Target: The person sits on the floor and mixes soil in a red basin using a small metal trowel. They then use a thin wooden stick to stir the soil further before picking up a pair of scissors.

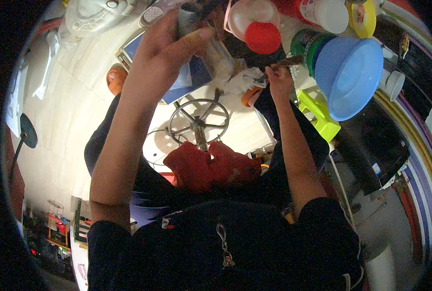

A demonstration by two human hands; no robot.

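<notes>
My left hand (pixel 163 58) is raised at the upper middle, its fingers curled round a grey cylindrical thing (pixel 189 20) and its thumb stretched along the near side. What that thing is cannot be told, as the top edge and the hand hide part of it. Farther right, my right hand (pixel 279 83) is closed in a pinch beside a crumpled white plastic bag (pixel 246 81). A dark strip (pixel 290 61) shows by its fingertips; what they pinch is too small to make out. Below my left hand lies a blue flat panel (pixel 194 76) with a pale patch.
A blue basin (pixel 347 80) and a yellow-green plastic stool (pixel 319 116) stand to the right. A clear container with a red lid (pixel 262 38) is at the top. Between my legs are a grey spoked ring (pixel 199 121) and red cloth (pixel 211 167). An orange rounded thing (pixel 116 79) sits left.
</notes>
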